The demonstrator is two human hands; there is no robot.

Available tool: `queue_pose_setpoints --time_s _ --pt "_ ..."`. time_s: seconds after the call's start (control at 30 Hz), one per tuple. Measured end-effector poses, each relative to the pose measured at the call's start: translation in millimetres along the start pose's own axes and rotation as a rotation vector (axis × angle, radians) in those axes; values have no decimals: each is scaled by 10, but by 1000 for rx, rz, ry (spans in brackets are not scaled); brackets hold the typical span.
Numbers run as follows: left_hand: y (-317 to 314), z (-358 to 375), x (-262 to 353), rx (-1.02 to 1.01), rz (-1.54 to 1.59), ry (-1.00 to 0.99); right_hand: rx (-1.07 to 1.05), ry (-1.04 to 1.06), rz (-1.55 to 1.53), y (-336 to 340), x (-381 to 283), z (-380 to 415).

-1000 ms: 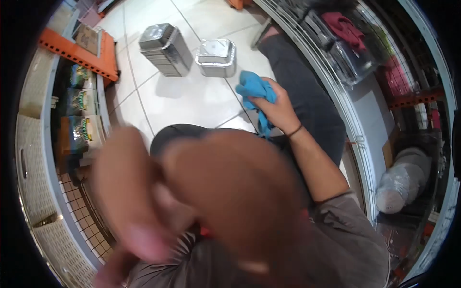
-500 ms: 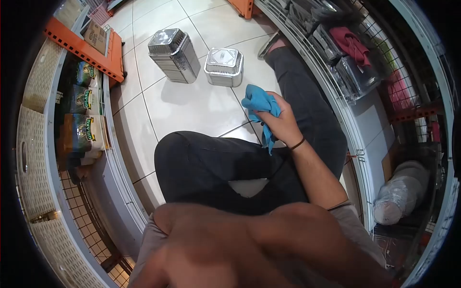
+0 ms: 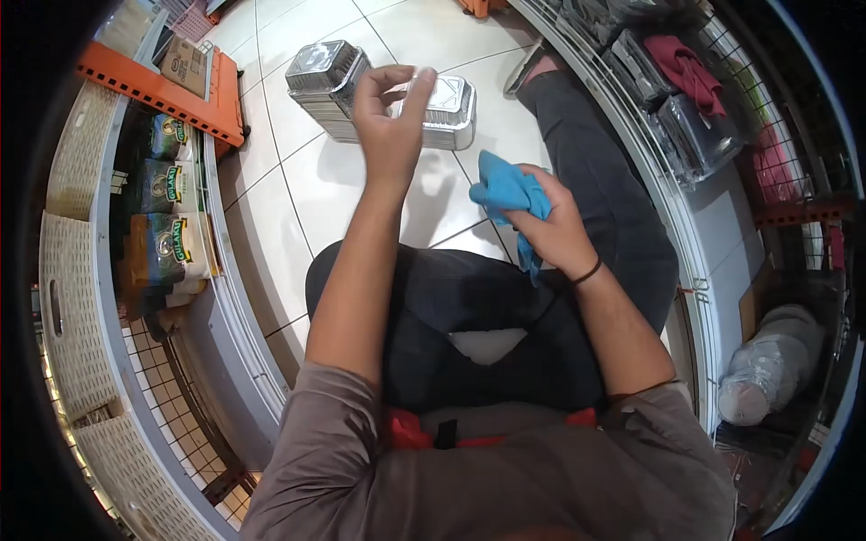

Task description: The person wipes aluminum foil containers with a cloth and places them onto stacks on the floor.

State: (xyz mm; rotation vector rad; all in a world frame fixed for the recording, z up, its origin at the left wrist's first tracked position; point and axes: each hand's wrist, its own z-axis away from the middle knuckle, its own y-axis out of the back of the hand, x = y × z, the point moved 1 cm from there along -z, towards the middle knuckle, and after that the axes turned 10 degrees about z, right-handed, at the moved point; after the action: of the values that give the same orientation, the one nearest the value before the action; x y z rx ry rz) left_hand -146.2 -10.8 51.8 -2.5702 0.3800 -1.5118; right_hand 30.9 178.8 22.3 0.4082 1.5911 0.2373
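Observation:
My right hand [image 3: 557,224] is closed around a crumpled blue cloth [image 3: 510,187] and is held over my right leg. My left hand [image 3: 392,122] reaches forward with its thumb and fingers apart and nothing between them. In this view it overlaps two stacks of foil trays on the floor. The taller foil stack [image 3: 325,86] stands to the left, partly covered by the fingers. Lower and to the right is the shorter foil stack [image 3: 454,113], its near left corner hidden behind my thumb and fingers.
White floor tiles [image 3: 316,194] lie between my bent legs [image 3: 469,279] and the stacks. On the left, a shelf holds several packs labelled Gulaku [image 3: 171,248]. The right rack carries dark plastic-wrapped packs [image 3: 690,135] and a red cloth [image 3: 681,72]; a wrapped roll [image 3: 771,365] lies below.
My left hand, a blur close to the camera before, has reached forward to the foil stacks. My right hand keeps hold of the blue cloth. The view has shifted slightly.

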Motion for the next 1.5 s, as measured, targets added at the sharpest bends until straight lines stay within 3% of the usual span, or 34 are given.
queue_pose_setpoints --time_s 0.03,0.1,0.27,0.8,0.97,1.03,1.1,1.17,1.27,1.33,1.5 --pt "48 1 -267 0 1 -3 -12 0 20 1 -20 30" --pt "101 39 -710 -17 -637 -16 -31 -4 59 14 -47 79" --pt "47 412 -1109 97 -860 46 -111 43 30 7 -174 261" --pt "-8 457 -946 76 -784 -82 -212 -9 -57 65 -227 329" --pt "79 447 -797 131 -373 -33 -42 -61 30 81 -49 238" --pt "44 485 -481 130 -15 129 4 -88 12 94 56 173" --pt "-9 525 -129 113 344 293 190 -34 -107 100 137 100" --pt "-37 556 162 6 416 372 195 -83 -280 103 109 69" --pt "-122 733 322 -158 276 255 169 -250 -773 142 18 90" --pt "-130 949 334 -246 12 149 191 -250 -814 123 -91 85" --pt "-166 1279 198 -193 30 221 243 -258 -928 45 -186 102"
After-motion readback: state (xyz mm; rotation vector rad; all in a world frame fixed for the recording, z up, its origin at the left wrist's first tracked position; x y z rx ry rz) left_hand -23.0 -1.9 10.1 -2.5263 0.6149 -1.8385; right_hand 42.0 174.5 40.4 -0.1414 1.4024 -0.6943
